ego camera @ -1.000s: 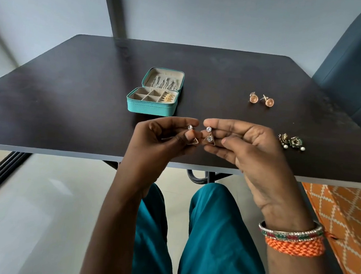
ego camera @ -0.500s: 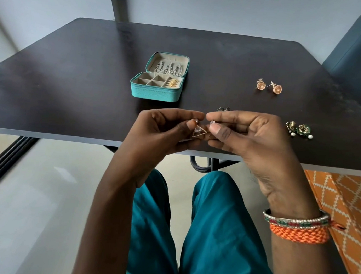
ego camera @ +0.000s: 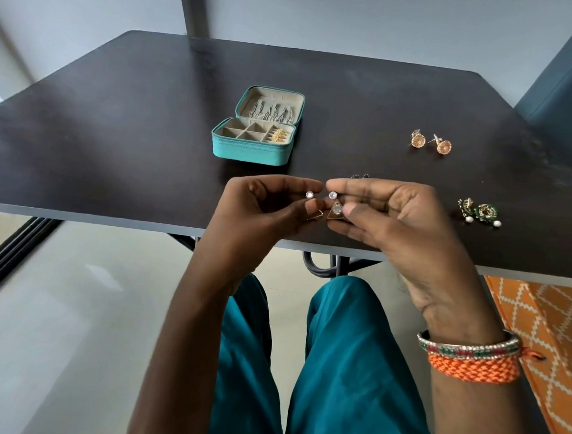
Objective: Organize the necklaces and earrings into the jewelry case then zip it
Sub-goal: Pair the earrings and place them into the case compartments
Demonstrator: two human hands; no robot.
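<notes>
Two triangle drop earrings are being held above the near edge of the dark table point(ego camera: 113, 128), one in each hand. The left earring point(ego camera: 313, 205) is being pinched between the thumb and forefinger of the left hand point(ego camera: 264, 211), its round stone showing above the thumb and its thin triangular frame hanging partly hidden below. The right earring point(ego camera: 335, 207) is being gripped in the same narrow pinch by the right hand point(ego camera: 390, 218), stone uppermost, frame dangling freely. The two pieces are being kept just beside one another, apparently apart.

Each earring is judged to be very light, rigid at the stud, loose at the hanging frame, and easily dropped; the fine wire triangle is likely to bend if squeezed. Hold is therefore best taken at the stone or its post, as is being done, while the frame is left free.

The teal jewelry case point(ego camera: 254, 139) is lying open farther back on the table, with necklaces point(ego camera: 270, 111) being kept in the lid and a gold leaf piece point(ego camera: 279, 135) in a right-hand compartment; several compartments appear empty. Round gold earrings point(ego camera: 430, 143) and green pearl earrings point(ego camera: 478, 214) are waiting on the table to the right, well apart from the case. A small dark item point(ego camera: 359, 176) is being mostly hidden behind the right hand.
</notes>
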